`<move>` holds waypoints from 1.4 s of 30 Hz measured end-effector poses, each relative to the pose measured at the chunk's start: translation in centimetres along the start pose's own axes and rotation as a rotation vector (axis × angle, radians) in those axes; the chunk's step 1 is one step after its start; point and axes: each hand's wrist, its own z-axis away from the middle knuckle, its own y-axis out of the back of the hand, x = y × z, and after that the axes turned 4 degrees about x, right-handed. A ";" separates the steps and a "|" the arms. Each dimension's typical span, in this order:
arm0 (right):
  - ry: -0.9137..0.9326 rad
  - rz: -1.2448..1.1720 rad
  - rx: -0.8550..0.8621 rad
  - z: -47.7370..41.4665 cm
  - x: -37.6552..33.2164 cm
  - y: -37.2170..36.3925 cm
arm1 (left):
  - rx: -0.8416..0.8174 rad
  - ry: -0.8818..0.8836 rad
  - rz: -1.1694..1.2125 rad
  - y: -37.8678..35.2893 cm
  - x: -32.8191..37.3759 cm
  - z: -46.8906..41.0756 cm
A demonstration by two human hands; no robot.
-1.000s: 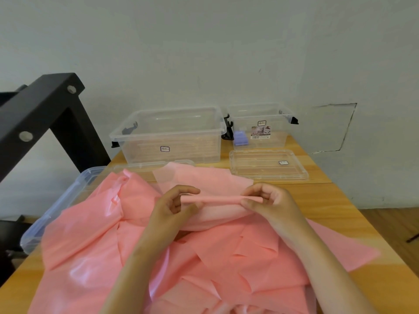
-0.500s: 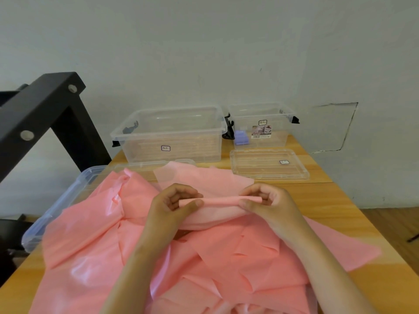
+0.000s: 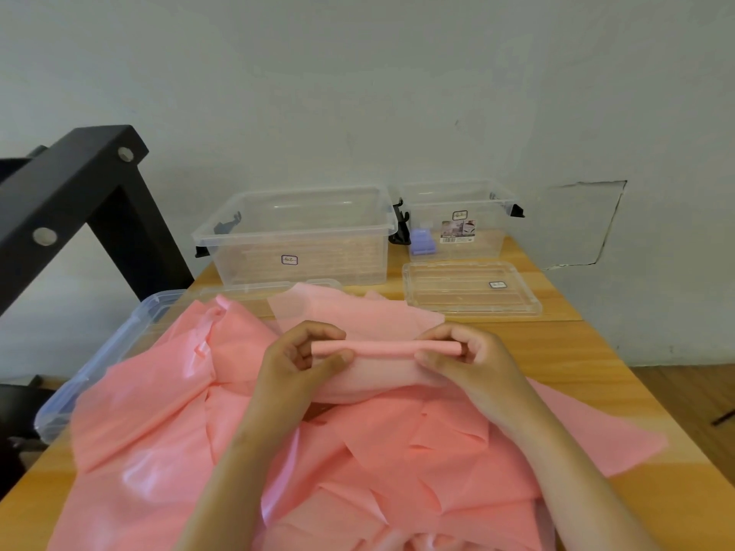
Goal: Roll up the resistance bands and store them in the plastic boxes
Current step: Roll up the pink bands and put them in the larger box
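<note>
Over pink heap (image 3: pixel 159 411), band roll (image 3: pixel 382 347) in pinch of left hand (image 3: pixel 294 365) and right hand (image 3: pixel 473 361), boxes (image 3: pixel 296 232) beyond

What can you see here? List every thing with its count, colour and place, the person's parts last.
Loose resistance bands: several, pink, heaped on near table.
Rolled band: one, pink, between both hands.
Large plastic box: one, clear, far left.
Small plastic box: one, clear, far right.
Purple item: one, inside small box.
Lid: one, clear, before small box.
Bluish container: one, left edge, under bands.
Table: one, wooden.
Frame: one, black, left.
Left hand: one, fingers pinch roll's left end.
Right hand: one, fingers pinch right end.
</note>
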 end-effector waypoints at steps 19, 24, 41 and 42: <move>-0.022 -0.114 0.014 0.1 -0.2 0.1 | -0.047 0.028 -0.036 0.4 -0.2 0.2; -0.018 -0.138 0.017 0.1 -0.4 0.2 | -0.047 0.000 -0.040 0.2 -0.2 0.0; -0.001 -0.077 0.079 0.0 -0.1 -0.1 | -0.065 -0.002 -0.134 0.1 -0.5 0.0; -0.016 -0.092 0.067 0.0 0.0 -0.1 | -0.055 -0.011 -0.116 0.2 -0.6 0.0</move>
